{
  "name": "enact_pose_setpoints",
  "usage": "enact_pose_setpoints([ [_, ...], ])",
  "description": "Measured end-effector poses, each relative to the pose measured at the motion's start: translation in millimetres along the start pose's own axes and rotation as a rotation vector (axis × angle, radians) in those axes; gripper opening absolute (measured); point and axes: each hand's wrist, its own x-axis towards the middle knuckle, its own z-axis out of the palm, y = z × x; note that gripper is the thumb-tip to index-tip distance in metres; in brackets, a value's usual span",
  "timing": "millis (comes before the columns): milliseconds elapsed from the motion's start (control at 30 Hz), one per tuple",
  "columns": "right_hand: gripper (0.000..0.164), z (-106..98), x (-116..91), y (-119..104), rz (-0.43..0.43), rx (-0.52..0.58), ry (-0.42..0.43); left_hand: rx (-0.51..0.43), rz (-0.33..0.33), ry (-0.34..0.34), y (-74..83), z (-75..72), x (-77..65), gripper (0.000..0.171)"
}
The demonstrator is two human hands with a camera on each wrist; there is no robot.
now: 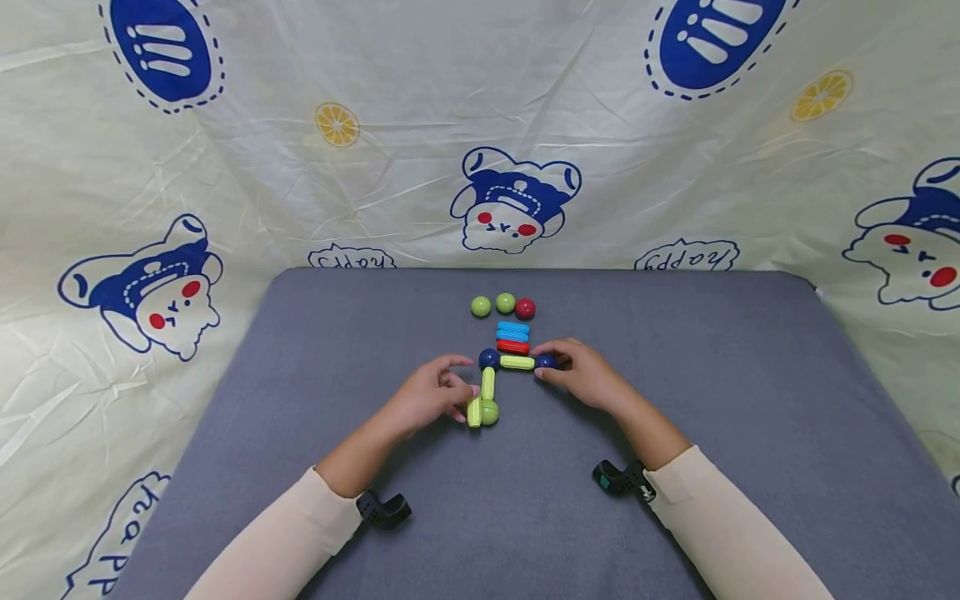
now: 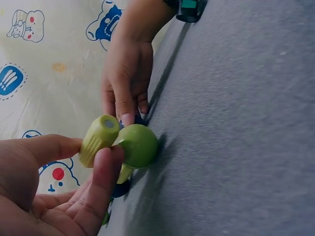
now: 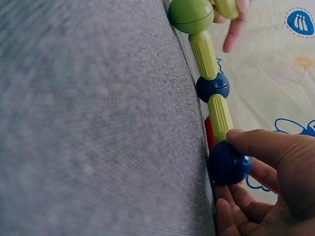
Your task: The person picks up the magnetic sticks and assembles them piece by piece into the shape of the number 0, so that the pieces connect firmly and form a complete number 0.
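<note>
My left hand pinches a yellow-green magnetic rod between thumb and finger. That rod stands right beside a green ball; whether the two touch at the end is hard to tell. From the green ball a second yellow-green rod runs to a dark blue ball. A third yellow-green rod links this corner to another dark blue ball. My right hand grips that end ball with thumb and fingers. The joined pieces form an angle on the table.
Just beyond the joined pieces lie a red rod and blue rods, side by side. Behind them sit two green balls and a red ball. The grey tabletop meets a printed cloth at its far edge.
</note>
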Motion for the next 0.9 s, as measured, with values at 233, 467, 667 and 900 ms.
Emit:
enact_pose_setpoints([
  [233,0.032,0.2,-0.6,0.8,0.006,-0.002,0.0,-0.021,-0.032,-0.087,-11.6,3.9,-9.3,0.07],
  [467,0.031,1.3,-0.8,2.3,-0.003,-0.002,-0.001,-0.003,-0.083,-0.125,-15.7,9.1,-16.6,0.073],
  [667,0.031,1.2,-1.3,2.8,-0.013,0.006,0.002,-0.007,-0.095,-0.131,-15.6,14.4,-18.3,0.074],
  [900,0.031,1.8,-1.8,0.9,-0.01,0.004,0.006,-0.002,-0.074,-0.112,-18.2,18.6,-15.7,0.066],
])
